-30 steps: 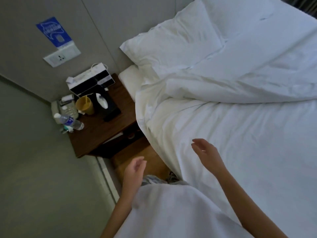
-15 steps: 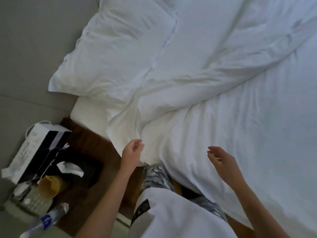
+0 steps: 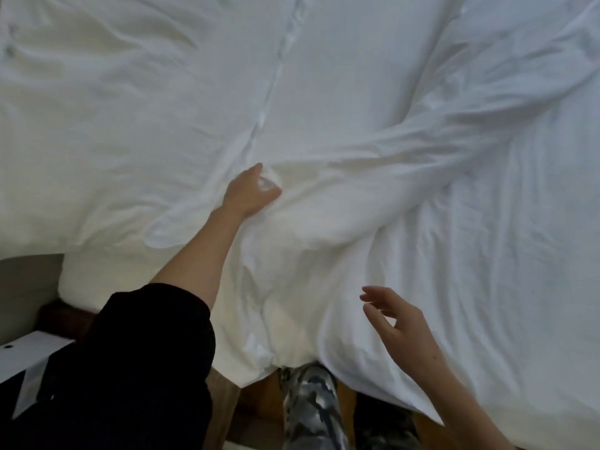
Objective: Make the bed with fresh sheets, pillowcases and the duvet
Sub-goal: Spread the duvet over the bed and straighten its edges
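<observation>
- While the view hangs right over the bed edge, far left there's a white box [image 3: 31, 358] with a grey strip, sitting on a dark wooden nightstand [image 3: 63, 315]; only bits of both show
- above that is the pillow [image 3: 123, 102], big and white, filling the upper left; it lies flat at the head of the bed, and its lower edge overhangs the mattress corner [image 3: 97, 280] below it
- next over, a black sleeve [image 3: 139, 362] covers most of the lower left; the bare forearm comes out of it and reaches up onto the bed
- left hand [image 3: 250, 193] is at the folded-back top edge of the duvet [image 3: 373, 203], just beside the pillow's inner edge; thumb and fingers are curled around a small bunch of the white cloth, so it's a pinch
- below, the duvet's side drapes over the bed edge; a camo-print trouser leg [image 3: 311, 407] pokes out under it
- right hand [image 3: 394, 323] is off the cloth, near the draped edge; fingers spread and loose, holding nothing
- rest of the duvet runs off to the right, wrinkled, covering the bed
</observation>
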A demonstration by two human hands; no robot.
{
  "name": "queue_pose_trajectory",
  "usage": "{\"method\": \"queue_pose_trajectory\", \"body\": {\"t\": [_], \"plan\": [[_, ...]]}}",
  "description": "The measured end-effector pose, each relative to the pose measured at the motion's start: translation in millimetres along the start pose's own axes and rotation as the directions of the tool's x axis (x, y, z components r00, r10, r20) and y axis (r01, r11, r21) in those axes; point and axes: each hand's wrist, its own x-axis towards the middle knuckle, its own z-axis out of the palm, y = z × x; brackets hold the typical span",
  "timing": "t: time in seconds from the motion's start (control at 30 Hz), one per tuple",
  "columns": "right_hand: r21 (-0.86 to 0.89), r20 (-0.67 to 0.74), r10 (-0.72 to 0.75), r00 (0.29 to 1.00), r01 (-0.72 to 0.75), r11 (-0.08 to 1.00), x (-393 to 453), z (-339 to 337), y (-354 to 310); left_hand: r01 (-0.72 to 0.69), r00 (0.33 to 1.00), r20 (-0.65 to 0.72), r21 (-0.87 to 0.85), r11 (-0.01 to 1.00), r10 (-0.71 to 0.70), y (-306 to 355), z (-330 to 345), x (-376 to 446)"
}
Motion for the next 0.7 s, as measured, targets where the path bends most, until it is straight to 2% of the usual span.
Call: {"method": "queue_pose_trajectory", "body": {"t": [0.1,0.2,0.27,0.4,0.53,0.7], "plan": [[0.050,0.011,0.056,0.998,-0.057,0.997,-3.4,-2.4,11.7,0.059,0.976,0.202,0.129,0.990,-0.084,-12.9,13.7,12.8],[0.056,0.011,0.092,0.996,-0.093,0.994,-14.0,-9.3,27.4,0.066,0.951,0.283,0.201,0.977,-0.123,-9.0,25.5,-1.0],[0.032,0.024,0.096,0.995,-0.096,0.995,-21.1,-13.7,36.3,0.067,0.963,0.248,0.173,0.983,-0.110,4.5,33.4,-25.1],[0.012,0.035,0.028,0.999,-0.028,1.000,-43.7,-29.6,58.3,0.082,0.991,0.095,0.173,0.982,-0.099,38.4,49.4,-99.5],[0.043,0.064,-0.035,0.997,0.032,0.999,-69.2,-54.1,98.9,0.126,0.990,0.059,0.090,0.988,-0.131,69.6,82.7,-189.8],[0.062,0.118,0.039,0.992,-0.046,0.997,-94.5,-95.2,179.5,0.050,0.999,-0.008,0.213,0.976,-0.049,139.7,170.4,-300.1]]}}
